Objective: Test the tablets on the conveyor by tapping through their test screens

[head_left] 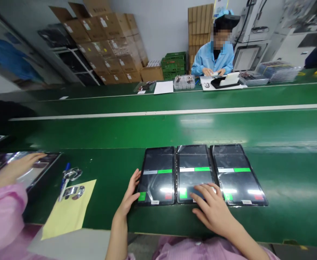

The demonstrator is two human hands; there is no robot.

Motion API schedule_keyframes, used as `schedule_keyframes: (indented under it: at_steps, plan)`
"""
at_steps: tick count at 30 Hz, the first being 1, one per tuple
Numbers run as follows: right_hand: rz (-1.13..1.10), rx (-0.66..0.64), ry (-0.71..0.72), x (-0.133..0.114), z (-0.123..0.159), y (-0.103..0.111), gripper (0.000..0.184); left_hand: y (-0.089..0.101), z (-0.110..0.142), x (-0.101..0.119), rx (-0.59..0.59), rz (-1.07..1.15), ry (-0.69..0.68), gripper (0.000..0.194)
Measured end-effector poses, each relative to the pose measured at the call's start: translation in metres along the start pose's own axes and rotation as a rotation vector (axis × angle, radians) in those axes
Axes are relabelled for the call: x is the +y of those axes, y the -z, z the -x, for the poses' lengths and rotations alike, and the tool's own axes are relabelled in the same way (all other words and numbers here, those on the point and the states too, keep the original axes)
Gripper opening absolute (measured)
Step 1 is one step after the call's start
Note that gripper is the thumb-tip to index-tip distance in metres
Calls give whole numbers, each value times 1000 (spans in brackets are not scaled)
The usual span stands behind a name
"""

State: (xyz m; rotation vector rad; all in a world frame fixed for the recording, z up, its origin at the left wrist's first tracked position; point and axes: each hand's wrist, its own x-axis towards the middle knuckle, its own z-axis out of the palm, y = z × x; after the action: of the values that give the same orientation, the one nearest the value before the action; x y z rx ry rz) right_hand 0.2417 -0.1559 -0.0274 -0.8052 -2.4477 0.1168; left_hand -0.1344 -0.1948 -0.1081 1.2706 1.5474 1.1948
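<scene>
Three tablets lie side by side on the green workbench, their dark screens lit with green, white and red blocks. At the left edge of the left tablet (158,187), my left hand (130,193) has its fingers apart, the thumb near the green block at the lower corner. My right hand (211,206) lies spread over the lower right part of the middle tablet (192,157), covering that corner of its screen. The right tablet (233,157) is just beyond that hand. Shiny film seems to cover the screens. Neither hand grasps anything.
On the left, a yellow sheet (69,216) holds a shiny metal piece (74,192), beside a blue pen (66,169). A neighbour's hand (17,168) rests on another device. Across the green belt (137,130), a person in blue (214,59) works near a parts box (184,82).
</scene>
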Motion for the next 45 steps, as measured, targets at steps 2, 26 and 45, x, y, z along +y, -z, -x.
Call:
schedule_keyframes:
  at_steps: [2,26,45]
  plan:
    - [2,11,-13,-9,-2,-10,26,0,2,1,-15,-50,-9,104]
    - [221,183,-213,51,67,33,21,15,-15,-1,70,26,201,95]
    - [-788,548,-1028,229,30,14,52,-128,-159,124,-186,-1088,-165,25]
